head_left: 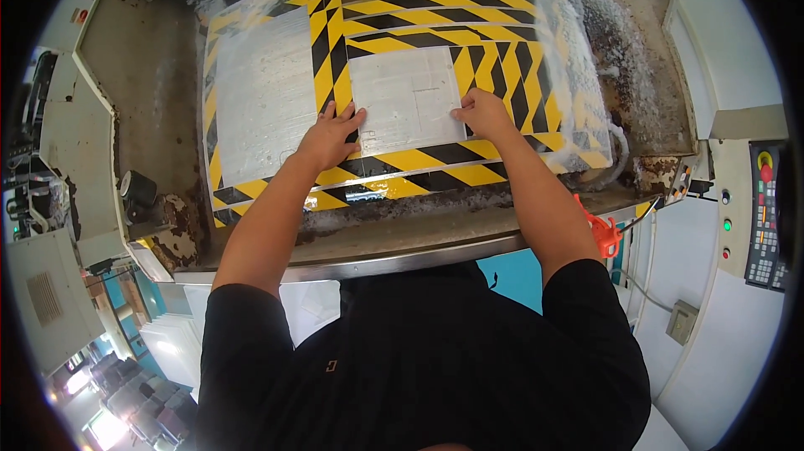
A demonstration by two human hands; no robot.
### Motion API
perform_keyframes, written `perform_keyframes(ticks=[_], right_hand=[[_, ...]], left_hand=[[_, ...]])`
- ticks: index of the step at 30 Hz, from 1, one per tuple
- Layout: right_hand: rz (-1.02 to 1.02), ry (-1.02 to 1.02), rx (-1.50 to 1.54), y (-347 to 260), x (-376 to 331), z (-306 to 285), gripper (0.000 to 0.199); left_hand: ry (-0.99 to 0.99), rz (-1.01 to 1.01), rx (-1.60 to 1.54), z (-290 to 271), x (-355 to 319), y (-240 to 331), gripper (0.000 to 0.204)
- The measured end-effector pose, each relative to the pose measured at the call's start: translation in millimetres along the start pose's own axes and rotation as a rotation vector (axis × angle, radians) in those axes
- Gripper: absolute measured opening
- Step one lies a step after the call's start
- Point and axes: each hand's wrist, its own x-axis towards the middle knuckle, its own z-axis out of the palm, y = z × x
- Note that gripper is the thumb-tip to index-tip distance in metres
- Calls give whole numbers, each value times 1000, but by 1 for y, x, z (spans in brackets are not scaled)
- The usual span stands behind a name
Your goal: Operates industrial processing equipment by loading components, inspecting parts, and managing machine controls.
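Note:
A grey square metal plate point(406, 95) lies flat on a machine bed striped yellow and black point(435, 168). My left hand point(329, 134) rests on the plate's near left corner, fingers spread over the stripes beside it. My right hand point(483, 113) grips the plate's right edge near its lower corner. Both forearms reach in from below. A larger grey plate point(264, 91) lies to the left on the same bed.
White metal chips point(620, 41) pile along the bed's right side. A control panel with buttons and a keypad point(764, 216) hangs at the right. An orange clip point(605, 233) sits on the front rail. Rusty grey enclosure walls point(146, 74) close the left.

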Motion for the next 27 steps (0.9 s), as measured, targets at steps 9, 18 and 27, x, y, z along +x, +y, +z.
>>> perform_keyframes(ticks=[9, 18, 27], right_hand=[[-48, 51, -38, 4, -3, -6, 38], [-500, 122, 336, -61, -177, -186, 35], [398, 716, -430, 234, -165, -325, 79]], left_hand=[[40, -2, -13, 0, 2, 5, 70], [26, -69, 8, 1, -8, 2, 71], [31, -43, 18, -7, -4, 13, 71]])
